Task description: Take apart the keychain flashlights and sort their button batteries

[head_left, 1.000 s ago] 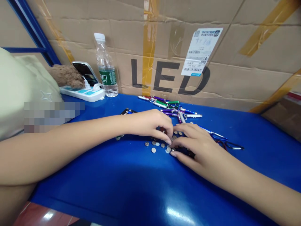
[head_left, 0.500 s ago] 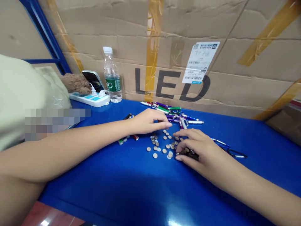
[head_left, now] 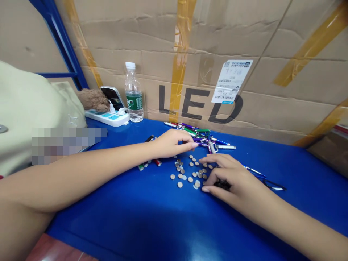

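Several small round silvery discs that look like button cells [head_left: 179, 184] lie scattered on the blue tabletop [head_left: 152, 214]. My left hand [head_left: 174, 143] is above their far side, thumb and forefinger tips brought together; whatever is between them is too small to make out. My right hand [head_left: 228, 172] rests low over the right side of the discs, its fingers curved and apart, thumb tip beside a disc. Dark small items [head_left: 223, 185] show partly under its palm. Beyond the hands is a heap of colourful metal penlights with clips [head_left: 202, 131]. Short coloured tubes [head_left: 157, 162] lie partly hidden by my left wrist.
A water bottle [head_left: 134, 95] stands at the back left by a white power strip [head_left: 108, 117] and a leaning phone [head_left: 112, 95]. Blue and black clip pieces [head_left: 273, 185] lie right of my hand. A large cardboard box [head_left: 272, 108] backs the table. A pale bag [head_left: 32, 105] sits left.
The whole view has shifted slightly, with things lower in the picture. My right thumb and forefinger have parted a little from the small disc between them. My left hand holds nearly the same pose.
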### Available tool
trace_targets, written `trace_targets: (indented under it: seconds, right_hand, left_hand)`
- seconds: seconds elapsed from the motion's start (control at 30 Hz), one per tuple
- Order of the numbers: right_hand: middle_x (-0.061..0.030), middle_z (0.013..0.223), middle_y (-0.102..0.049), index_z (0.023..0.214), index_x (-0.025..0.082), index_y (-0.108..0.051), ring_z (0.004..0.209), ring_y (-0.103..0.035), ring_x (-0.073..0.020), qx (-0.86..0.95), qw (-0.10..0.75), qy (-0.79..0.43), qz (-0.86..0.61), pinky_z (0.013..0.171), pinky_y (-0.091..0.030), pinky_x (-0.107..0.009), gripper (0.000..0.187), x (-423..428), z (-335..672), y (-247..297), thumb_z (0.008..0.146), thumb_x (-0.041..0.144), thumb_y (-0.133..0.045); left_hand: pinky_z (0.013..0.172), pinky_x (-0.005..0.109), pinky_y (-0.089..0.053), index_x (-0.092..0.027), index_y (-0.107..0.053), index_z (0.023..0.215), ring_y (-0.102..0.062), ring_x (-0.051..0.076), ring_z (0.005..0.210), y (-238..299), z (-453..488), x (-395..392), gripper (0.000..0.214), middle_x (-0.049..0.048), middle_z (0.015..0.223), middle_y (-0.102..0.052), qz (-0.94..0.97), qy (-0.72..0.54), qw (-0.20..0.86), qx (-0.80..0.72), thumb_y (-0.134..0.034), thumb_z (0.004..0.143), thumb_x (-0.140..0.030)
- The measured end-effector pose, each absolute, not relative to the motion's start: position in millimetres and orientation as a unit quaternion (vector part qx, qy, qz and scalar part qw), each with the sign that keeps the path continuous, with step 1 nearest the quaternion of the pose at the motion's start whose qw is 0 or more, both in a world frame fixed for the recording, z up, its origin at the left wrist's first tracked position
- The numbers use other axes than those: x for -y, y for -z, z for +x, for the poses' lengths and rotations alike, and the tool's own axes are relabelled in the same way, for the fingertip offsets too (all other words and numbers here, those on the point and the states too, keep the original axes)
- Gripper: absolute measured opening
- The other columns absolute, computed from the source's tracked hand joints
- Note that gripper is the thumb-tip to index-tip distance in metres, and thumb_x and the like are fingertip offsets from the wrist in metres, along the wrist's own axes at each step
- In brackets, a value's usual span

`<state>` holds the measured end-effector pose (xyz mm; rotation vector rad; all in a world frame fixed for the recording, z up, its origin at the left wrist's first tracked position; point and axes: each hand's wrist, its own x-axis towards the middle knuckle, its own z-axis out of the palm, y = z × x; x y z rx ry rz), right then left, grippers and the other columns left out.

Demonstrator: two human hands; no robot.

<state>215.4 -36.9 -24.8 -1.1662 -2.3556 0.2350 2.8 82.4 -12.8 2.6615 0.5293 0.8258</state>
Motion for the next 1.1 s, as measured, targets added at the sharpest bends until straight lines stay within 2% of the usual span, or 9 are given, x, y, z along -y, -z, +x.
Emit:
trace_targets:
  seconds: [0.13, 0.3, 0.47, 0.6, 0.67, 0.77, 0.83, 0.97, 1.1]
  right_hand:
    - [-0.0088, 0.116, -0.065, 0.081, 0.025, -0.068, 0.115, -0.057, -0.0271, 0.853, 0.270, -0.032, -0.446, 0.095, -0.046, -0.052, 0.014, 35, 218, 17, 0.090, 0.028, -0.056]
    - [-0.0092, 0.112, -0.068, 0.092, 0.025, -0.067, 0.110, -0.061, -0.0279, 0.812, 0.332, 0.014, -0.480, 0.094, -0.048, -0.053, 0.015, 25, 224, 21, 0.090, 0.032, -0.054]
    - [-0.0080, 0.112, -0.068, 0.091, 0.025, -0.067, 0.111, -0.060, -0.0278, 0.772, 0.385, 0.021, -0.505, 0.093, -0.049, -0.051, 0.017, 16, 228, 25, 0.089, 0.036, -0.054]
    - [-0.0074, 0.114, -0.067, 0.090, 0.025, -0.067, 0.112, -0.060, -0.0273, 0.749, 0.398, 0.005, -0.529, 0.095, -0.048, -0.051, 0.018, 13, 232, 22, 0.089, 0.038, -0.054]
    - [-0.0080, 0.114, -0.067, 0.091, 0.025, -0.067, 0.113, -0.059, -0.0276, 0.754, 0.391, 0.007, -0.528, 0.098, -0.046, -0.053, 0.019, 12, 233, 21, 0.089, 0.038, -0.054]
    - [-0.0097, 0.114, -0.067, 0.094, 0.024, -0.069, 0.115, -0.058, -0.0287, 0.769, 0.367, 0.015, -0.523, 0.099, -0.044, -0.056, 0.020, 11, 233, 21, 0.089, 0.037, -0.054]
    - [-0.0108, 0.114, -0.067, 0.096, 0.024, -0.070, 0.115, -0.058, -0.0296, 0.777, 0.350, 0.024, -0.523, 0.097, -0.045, -0.057, 0.022, 10, 233, 23, 0.089, 0.037, -0.054]
    - [-0.0113, 0.115, -0.067, 0.099, 0.023, -0.070, 0.115, -0.058, -0.0305, 0.782, 0.335, 0.035, -0.524, 0.096, -0.046, -0.058, 0.024, 10, 232, 25, 0.090, 0.037, -0.053]
    - [-0.0112, 0.115, -0.067, 0.101, 0.023, -0.069, 0.114, -0.058, -0.0296, 0.787, 0.323, 0.032, -0.525, 0.096, -0.046, -0.057, 0.024, 12, 231, 23, 0.090, 0.036, -0.051]
  left_hand:
    - [0.094, 0.037, -0.046, -0.014, -0.067, 0.099, -0.061, 0.019, 0.100, 17, 2, -89, 0.021, 0.0074, 0.102, -0.069, 0.925, -0.282, 0.061, -0.248, -0.052, 0.094, -0.028]
    - [0.100, 0.047, -0.042, -0.018, -0.061, 0.123, -0.056, 0.026, 0.116, 22, 2, -93, 0.034, 0.0109, 0.126, -0.062, 0.941, -0.166, 0.030, -0.293, -0.054, 0.093, -0.029]
    - [0.097, 0.046, -0.042, -0.022, -0.068, 0.112, -0.055, 0.026, 0.115, 20, 2, -87, 0.026, 0.0076, 0.124, -0.063, 0.948, -0.144, 0.006, -0.283, -0.052, 0.094, -0.030]
    - [0.092, 0.045, -0.044, -0.019, -0.070, 0.100, -0.059, 0.026, 0.107, 15, 3, -83, 0.023, 0.0063, 0.110, -0.068, 0.941, -0.141, -0.003, -0.306, -0.051, 0.094, -0.031]
    - [0.094, 0.045, -0.044, -0.019, -0.068, 0.107, -0.059, 0.027, 0.110, 13, 3, -81, 0.025, 0.0074, 0.113, -0.068, 0.938, -0.150, -0.007, -0.311, -0.052, 0.093, -0.032]
    - [0.098, 0.044, -0.042, -0.022, -0.060, 0.125, -0.054, 0.026, 0.122, 14, 4, -81, 0.034, 0.0081, 0.131, -0.061, 0.956, -0.139, -0.008, -0.258, -0.051, 0.095, -0.034]
    - [0.098, 0.042, -0.042, -0.023, -0.063, 0.122, -0.055, 0.025, 0.122, 15, 4, -81, 0.031, 0.0068, 0.132, -0.061, 0.964, -0.129, -0.012, -0.233, -0.049, 0.096, -0.033]
    - [0.092, 0.041, -0.045, -0.018, -0.070, 0.101, -0.063, 0.023, 0.105, 14, 5, -81, 0.025, 0.0068, 0.108, -0.071, 0.945, -0.166, -0.020, -0.281, -0.049, 0.095, -0.031]
    - [0.096, 0.044, -0.046, -0.016, -0.063, 0.118, -0.060, 0.026, 0.113, 13, 5, -83, 0.036, 0.0106, 0.118, -0.067, 0.941, -0.170, -0.003, -0.291, -0.057, 0.091, -0.040]
